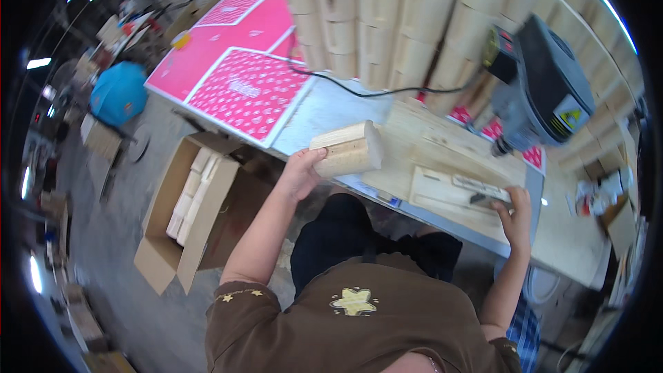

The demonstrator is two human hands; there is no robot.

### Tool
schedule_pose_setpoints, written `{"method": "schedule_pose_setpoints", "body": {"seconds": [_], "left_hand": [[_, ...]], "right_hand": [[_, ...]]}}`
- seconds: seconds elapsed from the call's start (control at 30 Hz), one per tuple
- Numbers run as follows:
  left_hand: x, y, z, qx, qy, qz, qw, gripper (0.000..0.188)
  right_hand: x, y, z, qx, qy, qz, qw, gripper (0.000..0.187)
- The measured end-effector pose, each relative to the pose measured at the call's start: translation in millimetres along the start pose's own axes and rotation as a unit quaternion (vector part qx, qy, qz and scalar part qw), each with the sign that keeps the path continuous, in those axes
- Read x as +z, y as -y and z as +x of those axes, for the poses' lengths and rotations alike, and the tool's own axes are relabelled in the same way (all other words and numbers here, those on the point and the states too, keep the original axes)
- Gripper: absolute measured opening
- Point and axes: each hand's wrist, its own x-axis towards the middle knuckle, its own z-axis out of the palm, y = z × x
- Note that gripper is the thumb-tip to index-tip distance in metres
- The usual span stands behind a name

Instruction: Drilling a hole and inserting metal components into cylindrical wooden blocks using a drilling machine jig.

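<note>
My left hand is closed around the near end of a pale wooden block. The block has rounded sides and a groove along its length, and is held up at the bench's front edge. My right hand has its fingers curled at the right end of a wooden jig lying on the bench. A small dark part sits on the jig beside my fingertips. What those fingers grip is too small to make out. Behind the jig stands a drill press, its chuck above the board.
Tall stacks of similar wooden blocks line the bench's back. A black cable crosses in front of them. Pink printed sheets cover the bench's left. An open cardboard box with wooden pieces stands on the floor; farther off is a blue umbrella.
</note>
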Motion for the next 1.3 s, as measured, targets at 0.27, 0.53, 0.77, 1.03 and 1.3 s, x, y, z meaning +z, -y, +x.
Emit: {"method": "schedule_pose_setpoints", "body": {"seconds": [0.27,0.53,0.77,1.03,1.3], "left_hand": [[-59.6,-11.5,-55.9,0.042,-0.163,-0.344,0.924,0.024],[-206.4,-33.7,-96.8,0.208,-0.479,-0.059,0.851,0.034],[-339.5,-88.0,-117.8,0.247,-0.615,0.083,0.744,0.029],[-472.6,-82.9,-41.5,0.175,-0.708,0.203,0.653,0.039],[-548.1,-49.5,28.3,-0.096,-0.562,0.491,0.658,0.037]], "right_hand": [[11.1,5.8,-2.5,-0.017,-0.011,0.011,1.000,0.035],[17.1,-8.9,-6.5,0.010,0.003,-0.015,1.000,0.035],[14.8,-24.8,-7.2,0.053,0.062,-0.038,0.996,0.043],[15.0,-34.0,-17.2,0.097,0.034,-0.040,0.994,0.043],[15.5,0.1,-10.3,0.133,0.021,-0.060,0.989,0.043]]}}
